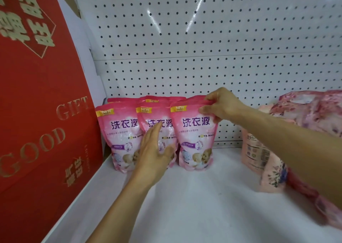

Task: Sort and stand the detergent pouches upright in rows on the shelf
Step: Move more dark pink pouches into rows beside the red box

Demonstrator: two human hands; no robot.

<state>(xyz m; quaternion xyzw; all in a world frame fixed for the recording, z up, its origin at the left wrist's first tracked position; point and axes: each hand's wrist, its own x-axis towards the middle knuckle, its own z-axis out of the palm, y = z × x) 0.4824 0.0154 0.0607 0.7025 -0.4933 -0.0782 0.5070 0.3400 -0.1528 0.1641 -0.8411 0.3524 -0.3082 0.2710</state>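
Shelf [203, 196]: right hand [220, 104] pinches upright pouch [194, 141].

we see three pink detergent pouches [194, 137] standing upright in a front row at the shelf's [203, 205] back left corner, more upright behind; a jumbled pouch pile [305, 116] lies at the right edge.

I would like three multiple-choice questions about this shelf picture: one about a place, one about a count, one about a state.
1. Where is the red gift box?
A. left of the pouches
B. right of the pouches
C. behind the pegboard

2. How many pink pouches stand in the front row?
A. one
B. three
C. five

3. What does the right hand do?
A. hangs idle
B. presses the shelf
C. pinches the right front pouch at its top

Answers: 1 A, it fills the left edge. 2 B, three fronts show side by side. 3 C, fingers curl over the top edge.
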